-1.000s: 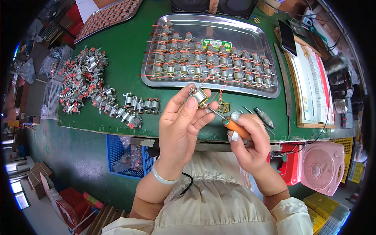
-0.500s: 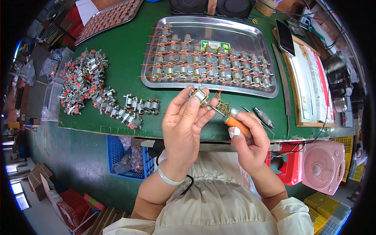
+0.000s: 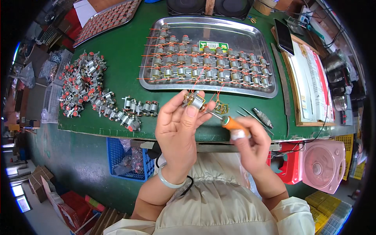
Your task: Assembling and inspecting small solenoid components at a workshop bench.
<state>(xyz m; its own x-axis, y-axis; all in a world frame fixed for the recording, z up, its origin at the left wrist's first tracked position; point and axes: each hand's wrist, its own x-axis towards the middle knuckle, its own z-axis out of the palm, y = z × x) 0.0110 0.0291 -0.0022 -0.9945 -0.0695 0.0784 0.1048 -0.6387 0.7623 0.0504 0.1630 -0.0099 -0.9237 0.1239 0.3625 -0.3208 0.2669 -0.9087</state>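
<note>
My left hand (image 3: 177, 135) pinches a small silver cylindrical component (image 3: 196, 102) with a brass-coloured wire frame and thin red leads, just above the table's front edge. My right hand (image 3: 252, 147), its thumb wrapped in white, is closed round the orange handle of a screwdriver (image 3: 236, 125). The thin shaft points left at the component; whether the tip touches it I cannot tell. Beyond my hands, a steel tray (image 3: 243, 35) bears rows of similar components with red leads. Brass-coloured wire frames (image 3: 222, 107) lie on the table right of my left fingertips.
A pile of components (image 3: 84, 84) lies on the green table (image 3: 125, 51) at left, trailing toward my left hand. A marker-like tool (image 3: 262, 117), a long flat blade (image 3: 281, 78), papers on a board (image 3: 309, 86) and a phone (image 3: 283, 37) are on the right.
My left hand has shifted slightly left and down and turned the component. My right hand has tilted the screwdriver flatter, its handle swinging a little left.
</note>
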